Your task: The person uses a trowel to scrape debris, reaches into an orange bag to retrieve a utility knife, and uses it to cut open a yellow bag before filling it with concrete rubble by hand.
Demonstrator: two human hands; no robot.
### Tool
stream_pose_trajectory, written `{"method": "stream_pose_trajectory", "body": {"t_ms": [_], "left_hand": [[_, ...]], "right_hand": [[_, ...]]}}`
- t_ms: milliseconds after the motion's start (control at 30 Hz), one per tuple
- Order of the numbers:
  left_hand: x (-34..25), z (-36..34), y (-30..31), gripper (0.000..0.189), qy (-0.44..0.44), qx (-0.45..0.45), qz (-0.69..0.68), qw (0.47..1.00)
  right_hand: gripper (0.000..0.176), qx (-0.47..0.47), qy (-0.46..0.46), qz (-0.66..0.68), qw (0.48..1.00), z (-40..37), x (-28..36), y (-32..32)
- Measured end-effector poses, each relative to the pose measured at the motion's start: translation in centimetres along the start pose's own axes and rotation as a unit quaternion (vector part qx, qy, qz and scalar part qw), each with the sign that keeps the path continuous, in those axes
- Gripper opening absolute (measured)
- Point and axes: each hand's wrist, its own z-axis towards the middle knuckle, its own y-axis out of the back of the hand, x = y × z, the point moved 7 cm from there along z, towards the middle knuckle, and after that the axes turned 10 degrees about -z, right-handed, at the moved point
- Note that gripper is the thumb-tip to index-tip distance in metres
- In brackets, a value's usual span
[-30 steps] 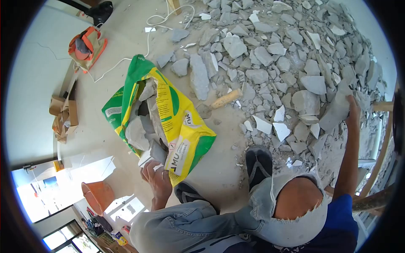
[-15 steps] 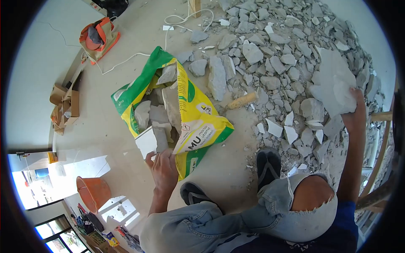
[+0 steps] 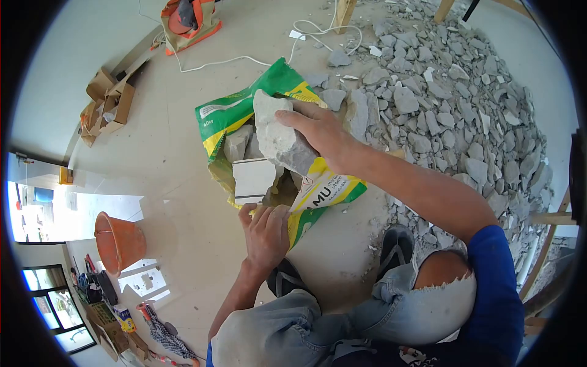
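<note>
A green and yellow mortar sack (image 3: 238, 98) lies on the floor in front of me, its mouth facing up and holding several grey rubble pieces. My left hand (image 3: 267, 233) is closed on the sack's near edge. Over the opening, my right hand (image 3: 318, 131) grips a large, flat chunk of broken concrete (image 3: 275, 131), thumb on its pale face and the other fingers hidden behind. Inside the sack, a white-faced tile piece (image 3: 254, 177) lies close to my left hand, with a grey chunk (image 3: 238, 144) behind it.
Broken rubble (image 3: 440, 116) is heaped to the right. A white cable (image 3: 226, 61) runs across the floor behind the sack. To the left are an orange bucket (image 3: 119, 244) and cardboard boxes (image 3: 116, 107); an orange-trimmed bag (image 3: 189, 27) stands at the back.
My right hand has brought the large chunk from the heap on the right to above the sack's mouth. My left hand stays on the sack's edge. The view has shifted.
</note>
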Motion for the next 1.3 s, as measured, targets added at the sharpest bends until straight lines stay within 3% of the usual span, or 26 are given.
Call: {"method": "stream_pose_trajectory", "body": {"t_ms": [33, 67, 133, 233, 400, 467, 533, 600, 667, 767, 800, 900, 967, 1033, 1067, 1133, 1200, 1267, 1300], "left_hand": [[-0.2, 0.5, 0.3, 0.008, -0.005, 0.003, -0.004, 1.0], [-0.1, 0.9, 0.5, 0.007, -0.001, -0.001, -0.008, 1.0], [0.2, 1.0, 0.8, 0.006, 0.001, 0.001, -0.026, 1.0], [0.3, 1.6, 0.3, 0.004, -0.007, 0.003, -0.058, 0.998], [2.2, -0.3, -2.9, 0.015, -0.007, 0.083, -0.046, 0.995], [3.2, -0.4, -3.2, 0.014, 0.007, 0.091, -0.045, 0.995], [4.1, -0.9, -3.1, 0.018, 0.034, 0.1, -0.027, 0.994], [4.7, -0.5, -3.4, 0.028, 0.056, 0.107, -0.007, 0.993], [4.7, 0.6, -4.1, 0.024, 0.073, 0.112, -0.018, 0.991], [4.2, 1.7, -5.1, 0.015, 0.113, 0.123, -0.016, 0.986], [4.1, 1.9, -5.2, 0.012, 0.13, 0.123, -0.009, 0.984], [0.6, 2.2, -5.6, 0.01, 0.107, 0.186, -0.053, 0.975], [-1.5, 2.9, -5.6, 0.01, 0.087, 0.193, -0.079, 0.974], [-1.3, 2.9, -5.9, 0.021, 0.111, 0.216, -0.103, 0.965], [-1.4, 3.0, -6.2, 0.032, 0.099, 0.233, -0.1, 0.962], [0.1, 2.9, -6.4, 0.044, 0.175, 0.259, -0.11, 0.944], [1.8, 2.4, -5.1, 0.045, 0.209, 0.244, -0.105, 0.941], [2.5, 1.8, -4.5, 0.045, 0.253, 0.262, -0.135, 0.922], [2.5, 1.5, -4.3, 0.044, 0.245, 0.256, -0.133, 0.926]], "right_hand": [[0.062, 0.01, -0.045, -0.024, 0.999, 0.6, -0.5, -0.5], [0.063, -0.058, 0.021, -0.128, 0.99, 1.5, -0.7, 0.5], [0.065, -0.201, 0.133, -0.328, 0.913, 2.1, -1.4, 2.9], [0.06, -0.191, 0.209, -0.385, 0.878, -1.4, -3.0, 8.5], [0.037, -0.308, 0.136, -0.359, 0.87, -14.6, -8.6, 20.6], [0.036, -0.412, 0.129, -0.455, 0.779, -21.0, -12.4, 26.2], [0.04, -0.501, 0.02, -0.535, 0.68, -27.8, -16.9, 31.7], [0.047, -0.545, -0.102, -0.541, 0.632, -33.7, -21.1, 36.6], [0.068, -0.634, -0.201, -0.527, 0.528, -38.8, -24.5, 40.8], [0.094, -0.678, -0.4, -0.364, 0.497, -42.8, -31.7, 46.6], [0.119, -0.638, -0.432, -0.238, 0.591, -42.5, -32.6, 47.0], [0.144, -0.659, -0.446, -0.277, 0.538, -40.7, -36.5, 47.2], [0.14, -0.681, -0.436, -0.26, 0.528, -40.7, -35.5, 46.5], [0.126, -0.681, -0.434, -0.312, 0.501, -41.7, -37.1, 48.0], [0.117, -0.698, -0.401, -0.297, 0.513, -42.7, -38.2, 49.1], [0.099, -0.729, -0.334, -0.266, 0.535, -44.6, -40.5, 51.5], [0.089, -0.686, -0.202, 0.002, 0.699, -44.0, -39.4, 51.2], [0.077, -0.618, -0.1, 0.071, 0.776, -44.4, -36.2, 50.8], [0.072, -0.592, -0.069, 0.035, 0.802, -44.3, -34.7, 50.5]]}}
